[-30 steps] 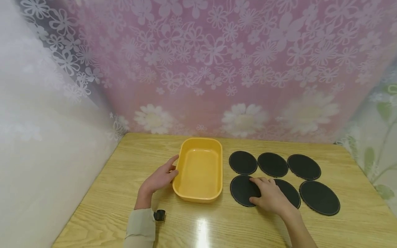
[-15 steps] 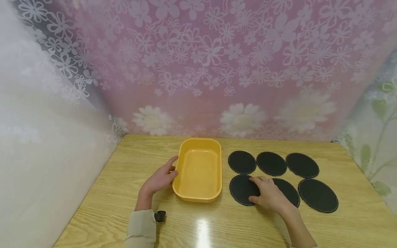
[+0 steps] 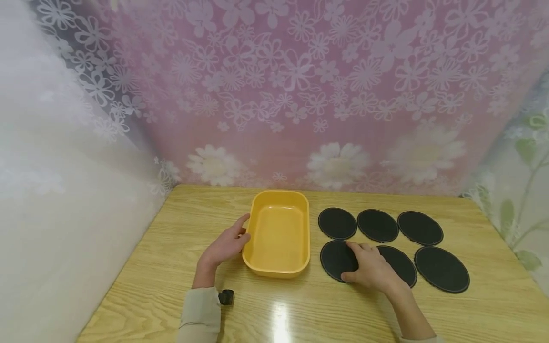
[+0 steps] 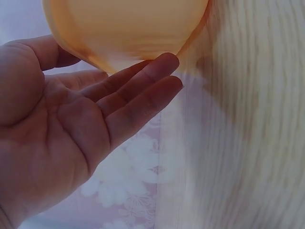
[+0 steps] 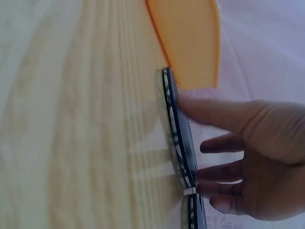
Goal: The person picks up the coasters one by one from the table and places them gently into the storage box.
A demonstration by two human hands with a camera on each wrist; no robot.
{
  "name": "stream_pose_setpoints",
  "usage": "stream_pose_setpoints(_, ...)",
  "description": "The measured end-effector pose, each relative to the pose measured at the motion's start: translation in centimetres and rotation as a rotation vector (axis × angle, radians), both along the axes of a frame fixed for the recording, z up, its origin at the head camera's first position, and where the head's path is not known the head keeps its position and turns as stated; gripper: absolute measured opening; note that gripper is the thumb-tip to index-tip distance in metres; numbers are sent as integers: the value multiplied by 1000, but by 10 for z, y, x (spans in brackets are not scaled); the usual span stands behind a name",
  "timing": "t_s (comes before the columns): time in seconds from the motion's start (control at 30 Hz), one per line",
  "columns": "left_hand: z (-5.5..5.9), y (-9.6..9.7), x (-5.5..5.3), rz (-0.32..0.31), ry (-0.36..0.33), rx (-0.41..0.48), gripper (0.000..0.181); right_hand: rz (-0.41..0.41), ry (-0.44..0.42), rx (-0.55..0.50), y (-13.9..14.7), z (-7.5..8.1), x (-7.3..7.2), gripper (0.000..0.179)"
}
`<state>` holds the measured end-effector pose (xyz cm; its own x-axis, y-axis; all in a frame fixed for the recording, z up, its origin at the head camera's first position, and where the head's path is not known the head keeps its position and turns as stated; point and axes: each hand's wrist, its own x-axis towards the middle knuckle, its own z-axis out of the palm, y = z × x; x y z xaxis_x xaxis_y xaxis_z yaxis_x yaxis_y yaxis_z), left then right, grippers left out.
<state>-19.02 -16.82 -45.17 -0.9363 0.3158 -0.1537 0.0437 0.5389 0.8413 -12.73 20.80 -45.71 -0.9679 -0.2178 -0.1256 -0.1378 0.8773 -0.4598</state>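
A yellow rectangular tub (image 3: pixel 279 238) stands on the table at the middle of the head view. My left hand (image 3: pixel 225 245) rests against its left side, thumb by the rim. In the left wrist view, the extended fingers (image 4: pixel 143 98) lie along the tub's outer wall. To the tub's right, my right hand (image 3: pixel 372 267) is over a black round coaster (image 3: pixel 335 259) with pale stitching round its edge. Thumb and fingers are spread, the thumb tip (image 5: pixel 190 107) right at the coaster's edge in the right wrist view. The hand partly hides a neighbouring black coaster (image 3: pixel 399 267).
Several more black coasters lie close together in two rows, among them a back one (image 3: pixel 337 223) and one at front right (image 3: pixel 442 269). A black clip-like object (image 3: pixel 226 297) is beside the left sleeve. A flowered pink curtain (image 3: pixel 283 119) hangs behind the table (image 3: pixel 163 286).
The right thumb has shifted slightly left along the coaster. The left hand stays against the tub. The head view itself has moved a little.
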Motion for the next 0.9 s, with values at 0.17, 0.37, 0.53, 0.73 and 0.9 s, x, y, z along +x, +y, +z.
stream_pose_setpoints(0.17, -2, 4, 4, 16, 16, -7, 60, -25, 23, 38, -4, 1, 0, 91)
stream_pose_setpoints(0.37, -7, 5, 16, 4, 52, 8, 62, -82, 23, -47, -11, 0, 2, 95)
stream_pose_setpoints(0.53, -7, 8, 15, -9, 69, 12, 61, -110, 62, -108, -12, 4, 8, 87)
stream_pose_setpoints(0.73, -7, 8, 12, -26, 86, -14, 61, -98, 104, -266, -4, 7, 8, 62)
stream_pose_setpoints(0.9, -6, 8, 12, -41, 86, -5, 61, -104, 37, -457, 12, 6, 4, 59)
